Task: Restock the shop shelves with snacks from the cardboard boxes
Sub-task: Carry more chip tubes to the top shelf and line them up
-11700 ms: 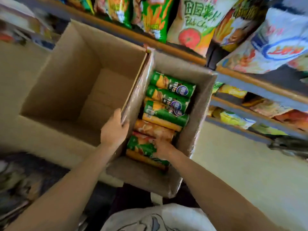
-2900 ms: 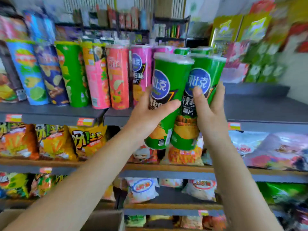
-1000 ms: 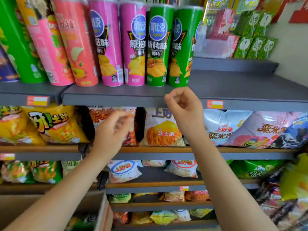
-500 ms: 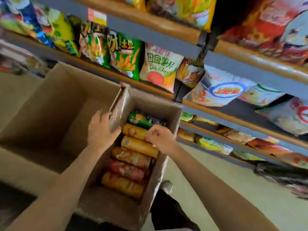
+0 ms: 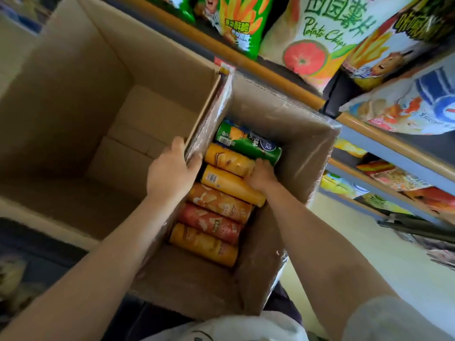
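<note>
Two cardboard boxes side by side on the floor, below the shop shelves [image 5: 357,124]. Big box [image 5: 73,99] on the left, only bare cardboard inside. Small box [image 5: 307,148] on the right, holding snack cans lying flat in a row: green can [image 5: 246,141] at the far end, then yellow, orange and red ones. Left hand [image 5: 170,173] gripping the small box's wall, thumb inside. Right hand [image 5: 261,174] down among the cans, fingers curled around the yellow can [image 5: 229,159]. Chip bags [image 5: 317,38] on the shelves above. Pale floor [image 5: 357,254] to the right.
</note>
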